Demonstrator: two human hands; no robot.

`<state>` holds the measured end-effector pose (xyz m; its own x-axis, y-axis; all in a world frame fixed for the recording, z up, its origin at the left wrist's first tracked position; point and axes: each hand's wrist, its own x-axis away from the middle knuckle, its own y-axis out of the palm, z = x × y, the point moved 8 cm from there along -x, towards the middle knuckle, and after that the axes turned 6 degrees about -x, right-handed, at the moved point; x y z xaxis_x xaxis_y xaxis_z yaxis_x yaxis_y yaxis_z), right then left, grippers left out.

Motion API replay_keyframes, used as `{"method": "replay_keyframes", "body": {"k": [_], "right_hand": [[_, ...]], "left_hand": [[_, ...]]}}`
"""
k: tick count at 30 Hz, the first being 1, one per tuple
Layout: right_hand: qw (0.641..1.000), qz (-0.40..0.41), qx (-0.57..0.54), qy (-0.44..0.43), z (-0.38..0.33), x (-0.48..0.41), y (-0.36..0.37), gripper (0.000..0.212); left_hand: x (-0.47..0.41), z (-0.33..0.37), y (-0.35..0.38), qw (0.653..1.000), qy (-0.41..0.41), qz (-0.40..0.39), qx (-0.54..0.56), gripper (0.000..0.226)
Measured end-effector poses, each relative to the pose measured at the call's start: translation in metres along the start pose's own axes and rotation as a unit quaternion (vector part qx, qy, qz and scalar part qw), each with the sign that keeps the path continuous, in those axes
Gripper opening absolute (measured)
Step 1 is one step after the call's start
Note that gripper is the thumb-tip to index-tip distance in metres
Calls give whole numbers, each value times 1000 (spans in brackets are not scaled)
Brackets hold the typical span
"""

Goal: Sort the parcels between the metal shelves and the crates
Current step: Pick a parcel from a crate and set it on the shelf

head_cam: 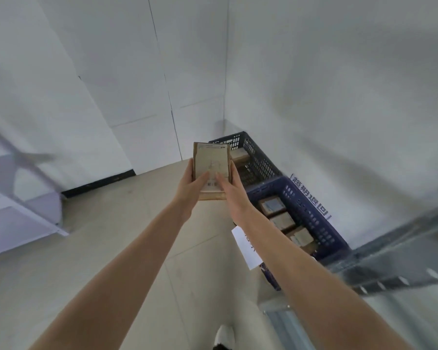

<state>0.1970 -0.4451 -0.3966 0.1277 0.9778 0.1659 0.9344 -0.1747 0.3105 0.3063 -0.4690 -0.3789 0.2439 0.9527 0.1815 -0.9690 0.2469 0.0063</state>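
Head view: left hand (191, 183) and right hand (229, 184) grip a brown parcel (211, 160), fingers (202, 179) curled around it, near the blue crate (314, 223).

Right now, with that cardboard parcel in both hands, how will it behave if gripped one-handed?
Probably stiff: the cardboard parcel keeps straight edges between the left hand and right hand. Likely light, being held out at arm's length. Flat faces, so it shouldn't roll.

White panelled walls (339, 72) meet in a corner. A black skirting strip (99, 183) runs along the foot of the left one. Pale floor tiles (111, 248) spread out below the skirting. A white paper sheet (246, 248) shows well to its right.
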Motion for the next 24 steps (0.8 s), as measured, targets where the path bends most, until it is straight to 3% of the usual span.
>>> {"method": "replay_keyframes", "body": {"k": [4, 8, 11, 16, 19, 22, 24], "right_hand": [[1000, 10, -10, 19, 1, -67, 0, 42], [998, 33, -12, 45, 0, -134, -3, 66], [997, 68, -5, 27, -9, -183, -3, 48], [992, 119, 6, 28, -18, -257, -15, 48], [986, 159, -6, 41, -20, -298, -42, 55], [975, 202, -40, 78, -13, -338, -72, 81], [968, 229, -55, 83, -10, -364, -94, 74]], "left_hand": [[-69, 1, -8, 1000, -10, -6, 0, 43], [-145, 4, -15, 999, -17, -34, -2, 44], [-201, 9, -18, 997, -20, -72, -16, 47], [-291, 18, -11, 988, -29, -149, -39, 50], [-343, 14, 6, 977, -40, -195, -75, 57], [-398, 2, 29, 964, -64, -237, -100, 58], [-435, -2, 47, 956, -74, -259, -121, 58]]}}
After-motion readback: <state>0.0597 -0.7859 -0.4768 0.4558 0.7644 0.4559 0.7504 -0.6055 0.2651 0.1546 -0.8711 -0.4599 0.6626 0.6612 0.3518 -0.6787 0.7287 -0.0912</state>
